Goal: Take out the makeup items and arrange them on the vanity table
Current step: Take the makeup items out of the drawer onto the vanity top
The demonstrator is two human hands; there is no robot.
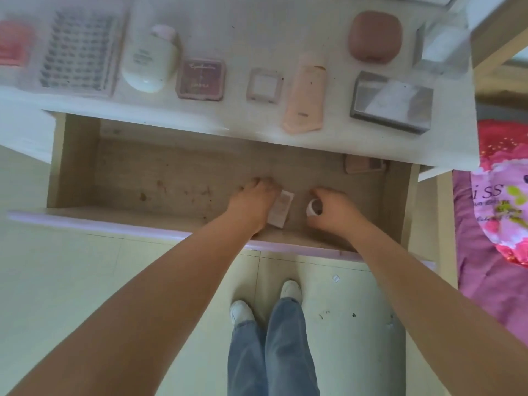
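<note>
Both arms are reaching down into the open drawer below the vanity table. The left hand is lying over a flat pale sachet on the drawer floor, its fingers curling down at the packet's far end; the hand is covering the packet's left edge, so whether it is actually pinching it cannot be told. The right hand is curling round a small white jar, thumb and fingers closing on its sides. The two items are lying just beside each other near the drawer's front wall. A pinkish compact is sitting in the far right corner of the drawer, partly tucked under the tabletop's overhang, which is shadowing it.

On the table, laid out in a row, are a red palette, a clear tray of false lashes, a cream bottle, a mauve eyeshadow compact, a small square clear case, a peach tube, a rounded brown-pink case, and a clear rectangular box. They are all standing apart from one another.

A pink floral bedspread is lying to the right. Below, jeans and white shoes are showing on the pale floor.
</note>
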